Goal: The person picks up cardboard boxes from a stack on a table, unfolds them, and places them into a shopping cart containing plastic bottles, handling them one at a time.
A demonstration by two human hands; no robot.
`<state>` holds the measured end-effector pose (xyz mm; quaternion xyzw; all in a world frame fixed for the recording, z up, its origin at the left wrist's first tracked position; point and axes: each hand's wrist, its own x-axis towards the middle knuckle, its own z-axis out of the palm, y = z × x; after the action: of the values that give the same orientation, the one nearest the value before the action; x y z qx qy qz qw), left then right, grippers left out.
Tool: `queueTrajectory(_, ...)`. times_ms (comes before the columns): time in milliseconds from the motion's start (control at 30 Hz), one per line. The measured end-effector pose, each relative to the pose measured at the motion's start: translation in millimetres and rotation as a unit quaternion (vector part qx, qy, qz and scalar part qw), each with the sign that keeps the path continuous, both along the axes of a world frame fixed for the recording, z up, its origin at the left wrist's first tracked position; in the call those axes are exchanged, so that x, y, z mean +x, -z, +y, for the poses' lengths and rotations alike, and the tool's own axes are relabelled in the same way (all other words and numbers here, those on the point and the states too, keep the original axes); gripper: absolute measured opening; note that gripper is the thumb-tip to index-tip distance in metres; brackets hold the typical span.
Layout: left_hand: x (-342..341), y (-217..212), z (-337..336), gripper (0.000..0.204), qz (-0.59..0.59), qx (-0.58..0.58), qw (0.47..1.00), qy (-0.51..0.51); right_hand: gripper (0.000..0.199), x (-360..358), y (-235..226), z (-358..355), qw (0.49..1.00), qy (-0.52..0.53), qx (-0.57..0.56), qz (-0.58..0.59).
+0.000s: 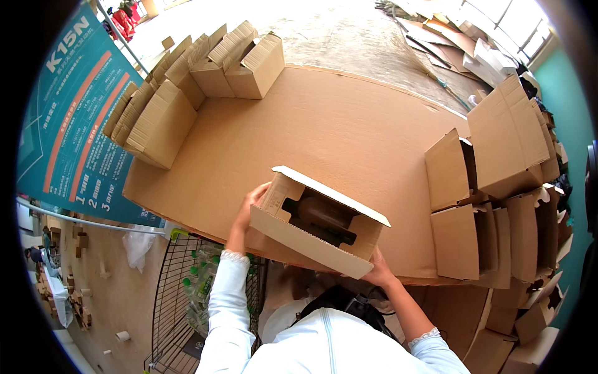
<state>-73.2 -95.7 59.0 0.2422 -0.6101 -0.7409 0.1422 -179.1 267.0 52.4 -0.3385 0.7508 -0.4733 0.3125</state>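
Observation:
Between my two hands is an open cardboard box [305,242], its white-edged long flaps standing up. A dark, rounded, glossy thing [322,214] lies inside in a cut-out; its exact kind is unclear. My left hand [248,209] grips the box's left end, fingers partly behind it. At the lower right corner, my right hand [379,272] holds the other end. The box is over the near part of a large cardboard-covered table [330,118]; I cannot tell whether it rests there.
Open cardboard boxes [163,121] line the table's left and far-left edge. More boxes [455,240] are stacked along the right. A wire cart [167,293] with plastic bottles [202,280] stands below left. A blue banner [75,118] rises at left; a broom [436,78] lies beyond.

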Motion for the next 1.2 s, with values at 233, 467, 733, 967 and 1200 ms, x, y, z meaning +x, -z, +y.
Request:
queueTrajectory(233,11,29,41,0.029,0.003,0.211,0.977,-0.037,0.112,-22,-19,0,0.985,-0.013,0.000,-0.170)
queueTrajectory(467,50,36,65,0.030,0.016,0.295,0.946,-0.133,0.100,-60,-48,-4,0.976,-0.153,0.055,-0.145)
queueTrajectory(733,126,-6,85,0.041,0.057,0.268,0.917,-0.291,0.096,-29,-75,-55,0.935,-0.234,0.049,-0.261)
queueTrajectory(967,240,-23,100,0.044,0.049,0.273,0.854,-0.441,0.116,30,-69,-149,0.907,-0.360,-0.045,-0.213)
queueTrajectory(1200,340,-32,114,0.048,0.006,0.305,0.764,-0.568,0.103,123,-75,-243,0.851,-0.459,0.028,-0.252)
